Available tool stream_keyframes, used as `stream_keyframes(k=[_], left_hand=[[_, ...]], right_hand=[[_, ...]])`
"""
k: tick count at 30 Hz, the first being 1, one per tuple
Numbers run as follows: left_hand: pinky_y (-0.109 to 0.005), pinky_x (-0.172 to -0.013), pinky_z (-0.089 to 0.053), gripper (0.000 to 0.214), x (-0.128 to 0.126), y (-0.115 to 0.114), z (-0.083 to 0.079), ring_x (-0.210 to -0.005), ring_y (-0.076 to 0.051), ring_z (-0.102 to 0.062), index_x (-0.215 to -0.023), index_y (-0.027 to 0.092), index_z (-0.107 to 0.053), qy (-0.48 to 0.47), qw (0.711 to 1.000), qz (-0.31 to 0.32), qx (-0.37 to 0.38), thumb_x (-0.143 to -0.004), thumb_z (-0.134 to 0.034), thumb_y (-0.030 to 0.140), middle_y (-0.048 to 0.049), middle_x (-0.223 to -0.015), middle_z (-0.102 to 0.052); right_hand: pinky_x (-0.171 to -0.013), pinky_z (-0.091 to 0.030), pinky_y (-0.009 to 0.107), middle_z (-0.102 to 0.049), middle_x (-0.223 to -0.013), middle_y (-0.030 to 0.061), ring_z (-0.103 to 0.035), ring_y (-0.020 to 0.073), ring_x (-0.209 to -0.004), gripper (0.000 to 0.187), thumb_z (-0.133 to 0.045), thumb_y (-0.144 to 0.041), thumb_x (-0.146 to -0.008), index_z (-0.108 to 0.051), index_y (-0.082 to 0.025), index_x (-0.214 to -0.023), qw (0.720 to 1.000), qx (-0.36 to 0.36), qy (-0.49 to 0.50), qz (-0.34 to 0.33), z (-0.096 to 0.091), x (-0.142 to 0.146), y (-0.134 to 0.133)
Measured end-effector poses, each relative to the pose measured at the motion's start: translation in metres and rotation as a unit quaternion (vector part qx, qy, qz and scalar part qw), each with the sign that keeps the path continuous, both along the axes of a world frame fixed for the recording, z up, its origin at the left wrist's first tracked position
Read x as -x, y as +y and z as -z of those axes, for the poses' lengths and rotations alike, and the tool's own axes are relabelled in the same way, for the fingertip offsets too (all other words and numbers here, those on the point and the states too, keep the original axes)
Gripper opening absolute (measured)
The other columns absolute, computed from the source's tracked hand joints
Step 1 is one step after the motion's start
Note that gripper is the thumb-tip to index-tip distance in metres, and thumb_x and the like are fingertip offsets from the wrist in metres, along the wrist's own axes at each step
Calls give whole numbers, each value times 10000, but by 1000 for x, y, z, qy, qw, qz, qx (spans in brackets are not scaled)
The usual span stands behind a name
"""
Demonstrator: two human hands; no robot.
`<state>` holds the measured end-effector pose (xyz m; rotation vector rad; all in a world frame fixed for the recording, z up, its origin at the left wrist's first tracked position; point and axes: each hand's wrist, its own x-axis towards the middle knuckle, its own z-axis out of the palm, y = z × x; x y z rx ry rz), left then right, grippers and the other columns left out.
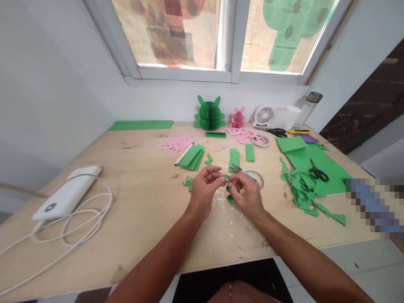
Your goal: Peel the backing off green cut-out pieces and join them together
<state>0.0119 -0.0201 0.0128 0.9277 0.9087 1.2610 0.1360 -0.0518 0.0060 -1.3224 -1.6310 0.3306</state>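
Observation:
My left hand point(205, 187) and my right hand point(248, 195) meet over the middle of the table. Thumb and fingers of both pinch a small piece of green paper point(226, 178) between them. Dark green folded paper point(231, 197) shows just under my right fingers. Behind that hand lies a pointed metal tool with a blue handle point(237, 168), partly hidden, and a tape roll point(260, 180). Small green cut pieces point(188, 182) sit left of my left hand. White paper bits point(221, 198) are scattered below the fingers.
Folded green strips point(193, 157), pink cut-outs point(178, 144), a green paper figure point(209, 114) and a pink one point(238, 118) stand or lie behind. On the right are green scraps point(303, 189) and black scissors point(318, 171). A white power bank point(67, 193) with looped cable lies left.

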Motion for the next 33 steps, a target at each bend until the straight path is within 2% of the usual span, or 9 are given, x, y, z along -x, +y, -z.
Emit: stream_keyframes(k=[12,18,20,24,28,33], left_hand=[[-249,-632,-482,338,2,2,-1,-570,-90,-564,-857,138,-604,-30,1000,-7,8,-547,-738,159,22,-650,-612],[-263,-633,-489,332,8,7,-2,-578,-100,-572,-867,142,-612,-34,999,-25,-1,-567,-743,196,17,-665,-614],[-260,-634,-488,331,9,7,-2,-585,-101,-574,-873,144,-612,-31,999,-11,-7,-573,-743,195,14,-673,-617],[-262,-652,-480,332,10,5,0,-594,-105,-585,-894,148,-613,-20,999,33,-18,-591,-738,195,8,-689,-628],[-252,-645,-471,326,10,5,0,-587,-100,-580,-902,149,-613,-10,998,53,-25,-603,-734,198,9,-695,-628],[-258,-618,-470,298,8,5,-2,-641,-137,-603,-887,138,-610,6,999,38,-18,-636,-712,263,-23,-702,-642]], right_hand=[[-543,-402,240,-537,-584,-19,-476,120,-530,73,-513,-195,-757,-522,-209,-686,1000,18,21,-10,-2,0,-2],[-560,-405,249,-540,-585,-18,-479,125,-545,96,-518,-250,-776,-543,-194,-702,993,18,97,62,-4,-9,2],[-594,-419,258,-592,-664,5,-524,140,-610,98,-519,-254,-775,-589,-186,-776,994,25,98,52,-4,-11,4],[-680,-437,285,-659,-858,44,-582,179,-794,182,-538,-249,-748,-635,-186,-888,993,72,91,-14,-7,-11,5],[-650,-432,281,-615,-685,5,-550,157,-668,124,-552,-267,-727,-630,-174,-755,985,130,113,-29,-8,-9,5],[-623,-417,265,-544,-611,-15,-508,141,-615,127,-551,-278,-722,-595,-171,-668,984,124,127,-6,-6,-8,6]])
